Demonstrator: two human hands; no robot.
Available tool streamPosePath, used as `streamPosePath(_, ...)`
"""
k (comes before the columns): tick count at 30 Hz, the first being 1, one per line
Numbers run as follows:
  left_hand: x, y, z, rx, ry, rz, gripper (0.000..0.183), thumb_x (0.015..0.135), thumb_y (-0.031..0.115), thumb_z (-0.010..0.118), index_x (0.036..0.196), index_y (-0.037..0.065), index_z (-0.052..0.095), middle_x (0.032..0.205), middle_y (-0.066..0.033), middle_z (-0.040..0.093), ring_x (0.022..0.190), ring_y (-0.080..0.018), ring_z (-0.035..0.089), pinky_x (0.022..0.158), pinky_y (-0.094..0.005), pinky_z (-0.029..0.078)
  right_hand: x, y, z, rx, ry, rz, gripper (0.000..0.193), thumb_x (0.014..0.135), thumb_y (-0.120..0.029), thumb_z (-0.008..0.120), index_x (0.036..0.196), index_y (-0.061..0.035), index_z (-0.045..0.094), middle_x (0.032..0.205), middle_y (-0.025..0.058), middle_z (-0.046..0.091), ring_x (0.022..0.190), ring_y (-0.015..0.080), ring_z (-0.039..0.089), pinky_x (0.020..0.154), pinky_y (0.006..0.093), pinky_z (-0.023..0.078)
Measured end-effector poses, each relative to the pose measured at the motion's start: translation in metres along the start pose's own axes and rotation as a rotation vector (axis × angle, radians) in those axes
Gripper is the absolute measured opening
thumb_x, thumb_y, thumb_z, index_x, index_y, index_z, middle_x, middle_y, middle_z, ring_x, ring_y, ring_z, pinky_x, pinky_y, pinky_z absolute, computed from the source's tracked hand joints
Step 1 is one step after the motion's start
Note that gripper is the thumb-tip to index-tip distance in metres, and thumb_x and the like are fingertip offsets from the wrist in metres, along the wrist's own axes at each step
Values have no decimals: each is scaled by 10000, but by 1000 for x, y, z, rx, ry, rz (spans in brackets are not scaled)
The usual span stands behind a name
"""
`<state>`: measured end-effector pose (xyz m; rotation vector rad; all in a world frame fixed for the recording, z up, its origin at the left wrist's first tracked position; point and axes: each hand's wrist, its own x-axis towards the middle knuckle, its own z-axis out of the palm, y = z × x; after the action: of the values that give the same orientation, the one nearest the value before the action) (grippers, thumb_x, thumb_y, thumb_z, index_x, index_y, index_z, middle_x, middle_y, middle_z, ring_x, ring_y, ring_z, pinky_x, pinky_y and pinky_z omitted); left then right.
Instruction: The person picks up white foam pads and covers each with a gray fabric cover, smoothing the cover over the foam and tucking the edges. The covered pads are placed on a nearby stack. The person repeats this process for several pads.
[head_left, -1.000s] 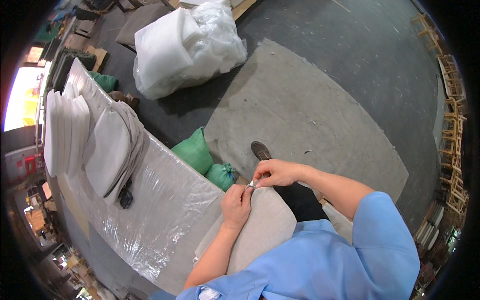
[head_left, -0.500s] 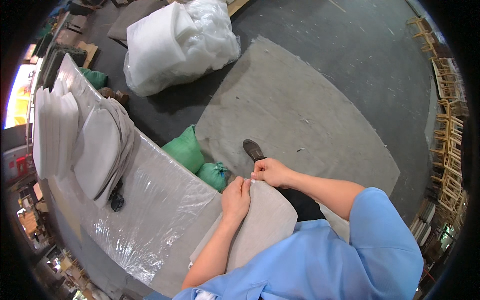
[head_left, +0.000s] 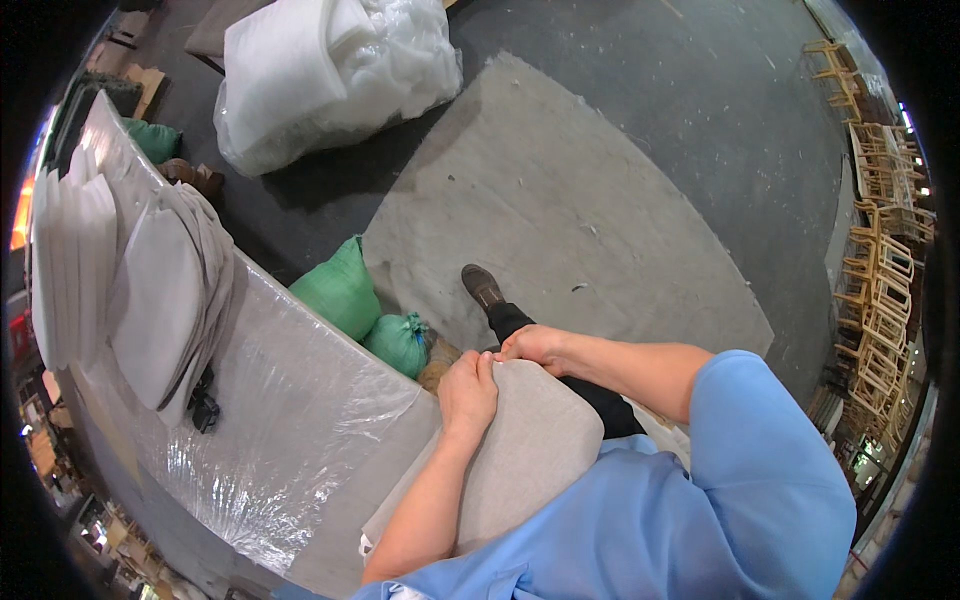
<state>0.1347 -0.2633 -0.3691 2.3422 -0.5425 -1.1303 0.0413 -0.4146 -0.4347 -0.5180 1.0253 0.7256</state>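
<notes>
A light grey fabric-covered seat pad (head_left: 545,430) with a rounded outline lies across my lap, beside the table corner. My left hand (head_left: 468,393) is closed on its far edge, thumb on top. Right against it, my right hand (head_left: 535,345) grips the same edge with bent fingers. The hands touch or nearly touch at the pad's far corner. What sits between the fingertips there is hidden. Part of another pale piece shows under my left forearm.
The table (head_left: 300,400), wrapped in clear film, holds grey fabric covers (head_left: 190,290), white pads (head_left: 75,270) and a small black object (head_left: 205,410). Green sacks (head_left: 340,290) lie beside it. Beyond are a plastic-wrapped white bundle (head_left: 330,85), a grey floor sheet (head_left: 560,200) and wooden chair frames (head_left: 885,300).
My right hand has drawn in against the left one, and its fingers have turned down over the edge. More of the pad's face shows. The whole view has shifted slightly.
</notes>
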Motion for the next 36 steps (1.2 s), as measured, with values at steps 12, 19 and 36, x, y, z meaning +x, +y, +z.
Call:
streamPosePath(12, -22, 34, -35, 87, 39, 220, 177, 1041, 131, 589, 1144, 26, 688, 1170, -181, 712, 1087, -344, 683, 934, -450, 519, -4, 33, -2, 365, -371, -33, 233, 1053, -310, 684, 1003, -82, 696, 861, 21, 716, 716, 132, 686, 696, 342, 596)
streamPosePath(19, -69, 47, -24, -96, 19, 383, 322, 1062, 136, 557, 1341, 9, 657, 1372, -161, 672, 1340, -307, 599, 1152, -405, 433, -8, 31, -2, 211, -374, -119, 133, 1031, -192, 674, 1051, -65, 708, 1007, 62, 750, 894, 169, 733, 799, 369, 627)
streamPosePath(36, -37, 31, -7, -142, -59, 479, 272, 1052, 185, 505, 1059, 63, 748, 1171, -127, 732, 1165, -349, 597, 1199, -571, 305, 38, 77, -25, 619, -753, -33, 300, 1051, -74, 553, 1319, 21, 646, 1221, 147, 735, 1061, 212, 742, 946, 398, 629)
